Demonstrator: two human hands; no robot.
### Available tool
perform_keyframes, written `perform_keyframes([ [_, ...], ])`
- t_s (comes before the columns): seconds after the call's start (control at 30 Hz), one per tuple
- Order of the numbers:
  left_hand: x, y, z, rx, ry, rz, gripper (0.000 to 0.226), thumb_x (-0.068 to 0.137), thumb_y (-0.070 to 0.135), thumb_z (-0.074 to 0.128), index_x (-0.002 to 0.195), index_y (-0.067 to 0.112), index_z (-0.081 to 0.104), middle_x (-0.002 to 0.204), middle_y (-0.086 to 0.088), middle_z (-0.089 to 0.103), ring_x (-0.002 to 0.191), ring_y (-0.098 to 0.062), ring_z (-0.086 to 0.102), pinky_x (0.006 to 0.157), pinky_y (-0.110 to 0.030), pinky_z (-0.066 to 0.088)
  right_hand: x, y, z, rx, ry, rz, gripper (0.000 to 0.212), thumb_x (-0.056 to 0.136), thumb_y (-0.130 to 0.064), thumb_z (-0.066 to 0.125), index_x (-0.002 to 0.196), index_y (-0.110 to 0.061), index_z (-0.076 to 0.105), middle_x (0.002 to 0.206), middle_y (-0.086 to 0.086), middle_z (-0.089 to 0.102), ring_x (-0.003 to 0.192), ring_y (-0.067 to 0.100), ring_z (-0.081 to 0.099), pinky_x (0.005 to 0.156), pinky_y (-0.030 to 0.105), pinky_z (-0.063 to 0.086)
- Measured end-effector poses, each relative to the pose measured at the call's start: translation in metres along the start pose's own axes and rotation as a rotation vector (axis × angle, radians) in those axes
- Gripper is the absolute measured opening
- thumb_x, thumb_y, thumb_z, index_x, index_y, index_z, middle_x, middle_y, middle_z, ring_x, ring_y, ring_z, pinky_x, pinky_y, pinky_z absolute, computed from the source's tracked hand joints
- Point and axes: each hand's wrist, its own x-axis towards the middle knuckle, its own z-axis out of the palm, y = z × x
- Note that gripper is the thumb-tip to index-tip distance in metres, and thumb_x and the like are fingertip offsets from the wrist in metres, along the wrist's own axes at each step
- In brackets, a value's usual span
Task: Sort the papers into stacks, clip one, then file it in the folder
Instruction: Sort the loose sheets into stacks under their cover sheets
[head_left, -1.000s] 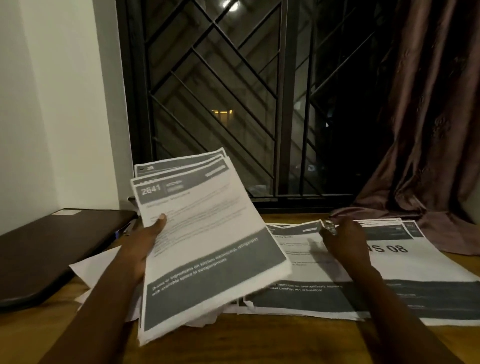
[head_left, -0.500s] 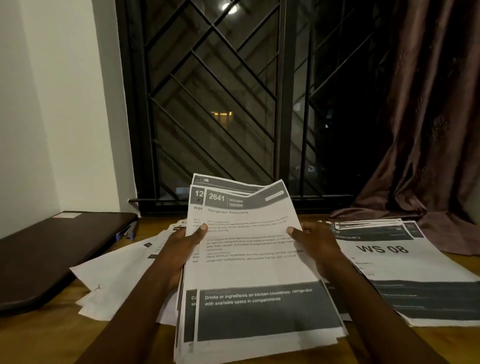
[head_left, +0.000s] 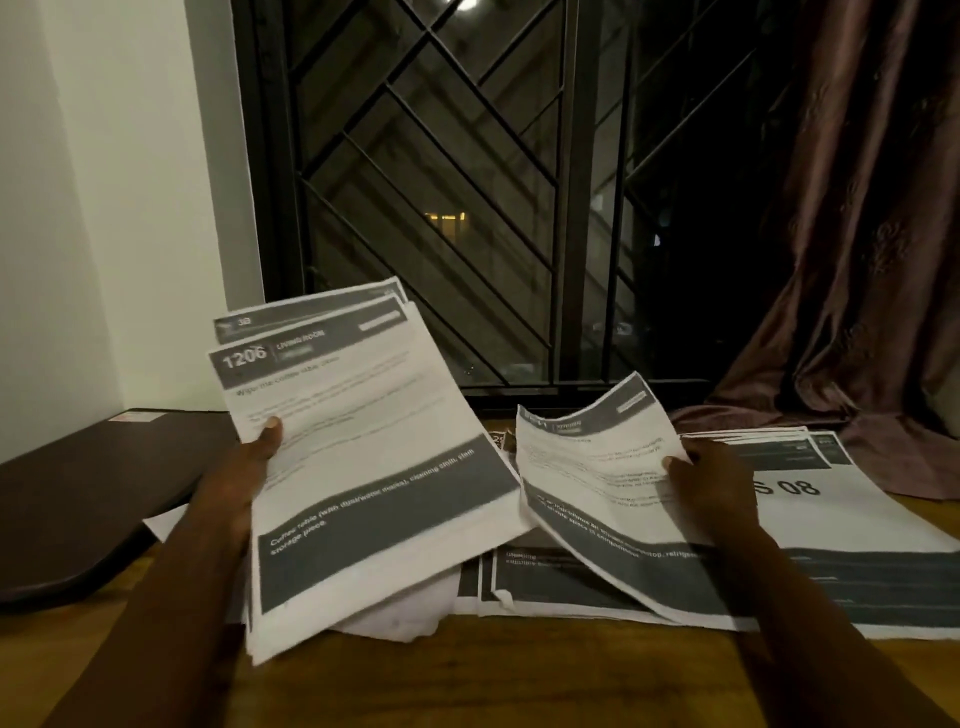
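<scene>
Left hand (head_left: 241, 480) is up off the table, thumb laid flat across the face of a sheaf (head_left: 374, 467) and the fingers hidden behind it, so it grips the bundle at its left edge; the sheaf tilts with its top toward 11 o'clock and sits at about 7 o'clock in the view. Three printed header strips fan out at its top, the front one reading 1206. Right hand (head_left: 714, 486), at 4 o'clock, pinches one sheet (head_left: 587, 467) by its right edge, thumb on top, the paper bowed and its near edge drooping over the stacks below. That makes two hands, one sheaf, one lone sheet. Every page is white and rectangular, with a grey header and a broad grey band low down. Flat on the table (head_left: 519, 680) lie two stacks: one under the sheet at 5 o'clock (head_left: 540, 582), another at 3 o'clock (head_left: 841, 519) with big letters ending S 08. Crumpled white paper (head_left: 400, 608) pokes out beneath the sheaf. The table is warm, grained wood. At 9 o'clock lies the folder (head_left: 93, 499), dark, smooth, round-cornered, closed. Beyond, at 12, a black metal grille (head_left: 441, 182) of diagonal bars; at 2 o'clock a brown, glossy curtain (head_left: 857, 234) in folds.
</scene>
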Motion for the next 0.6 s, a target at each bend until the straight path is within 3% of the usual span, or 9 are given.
perform_keyframes([
  [0.07,-0.004,0.002,-0.003,-0.132,-0.005,-0.063,0.055,0.095,0.049,0.051,0.139,0.016,0.051,0.131,-0.011,0.059,0.122,-0.034,0.055,0.106,-0.050,0.039,0.001,0.006,0.003,-0.055,-0.043,0.024,0.021,0.087,-0.011,0.060,0.104,-0.002,0.070,0.103,0.019,0.069,0.091,0.032,0.062,0.076,0.030,0.044],
  [0.13,-0.006,0.002,0.000,-0.158,-0.056,-0.075,0.061,0.089,0.054,0.057,0.139,0.019,0.053,0.134,-0.013,0.060,0.124,-0.035,0.054,0.110,-0.054,0.036,-0.002,0.006,0.008,-0.145,-0.120,0.033,0.022,0.082,-0.014,0.063,0.101,-0.004,0.070,0.101,0.016,0.069,0.084,0.025,0.060,0.073,0.028,0.045],
  [0.2,0.000,0.000,0.010,-0.104,-0.027,-0.008,0.070,0.084,0.055,0.066,0.139,0.016,0.053,0.140,-0.013,0.056,0.127,-0.034,0.053,0.110,-0.045,0.038,-0.006,0.004,0.011,-0.255,-0.105,0.011,0.033,0.080,-0.026,0.066,0.106,-0.006,0.065,0.107,0.015,0.067,0.092,0.026,0.060,0.080,0.033,0.050],
  [0.27,-0.007,0.004,0.032,0.036,0.013,0.089,0.054,0.097,0.039,0.055,0.142,0.010,0.048,0.144,-0.010,0.050,0.131,-0.029,0.048,0.106,-0.032,0.034,-0.009,-0.006,0.009,-0.286,0.010,-0.046,0.047,0.084,-0.038,0.067,0.116,-0.006,0.058,0.115,0.017,0.061,0.106,0.033,0.057,0.087,0.038,0.046],
  [0.33,-0.013,-0.001,0.054,0.142,-0.055,0.124,0.038,0.101,0.030,0.049,0.136,0.016,0.049,0.140,-0.001,0.048,0.121,-0.021,0.052,0.093,-0.021,0.033,-0.018,-0.029,0.003,0.037,0.009,-0.071,0.045,0.086,-0.049,0.061,0.109,-0.010,0.060,0.108,0.014,0.064,0.100,0.029,0.059,0.081,0.035,0.044],
  [0.4,-0.021,-0.008,0.072,0.202,-0.103,0.091,0.026,0.099,0.030,0.052,0.122,0.019,0.054,0.121,0.001,0.058,0.091,-0.017,0.062,0.079,-0.019,0.043,-0.032,-0.060,0.002,0.459,-0.266,0.046,0.040,0.088,-0.059,0.050,0.093,-0.021,0.063,0.095,0.003,0.069,0.087,0.018,0.063,0.079,0.035,0.049],
  [0.43,-0.025,-0.010,0.079,0.192,-0.142,0.040,0.031,0.097,0.034,0.056,0.118,0.013,0.060,0.112,-0.003,0.066,0.083,-0.019,0.067,0.073,-0.025,0.050,-0.040,-0.072,0.003,0.572,-0.415,0.101,0.038,0.088,-0.060,0.050,0.089,-0.024,0.064,0.090,-0.003,0.069,0.083,0.014,0.063,0.078,0.034,0.051],
  [0.5,-0.027,-0.014,0.083,0.148,-0.210,-0.064,0.042,0.091,0.041,0.062,0.119,0.010,0.064,0.103,-0.009,0.075,0.086,-0.031,0.073,0.079,-0.042,0.058,-0.049,-0.081,0.015,0.582,-0.542,0.091,0.028,0.083,-0.052,0.064,0.087,-0.024,0.065,0.089,-0.007,0.070,0.083,0.013,0.065,0.074,0.030,0.053],
  [0.6,-0.026,-0.016,0.081,0.120,-0.275,-0.087,0.038,0.092,0.039,0.061,0.121,0.015,0.064,0.106,-0.010,0.075,0.094,-0.032,0.073,0.086,-0.050,0.057,-0.051,-0.077,0.027,0.618,-0.351,0.098,0.023,0.073,-0.015,0.081,0.085,-0.018,0.062,0.088,0.003,0.070,0.082,0.020,0.068,0.067,0.027,0.050],
])
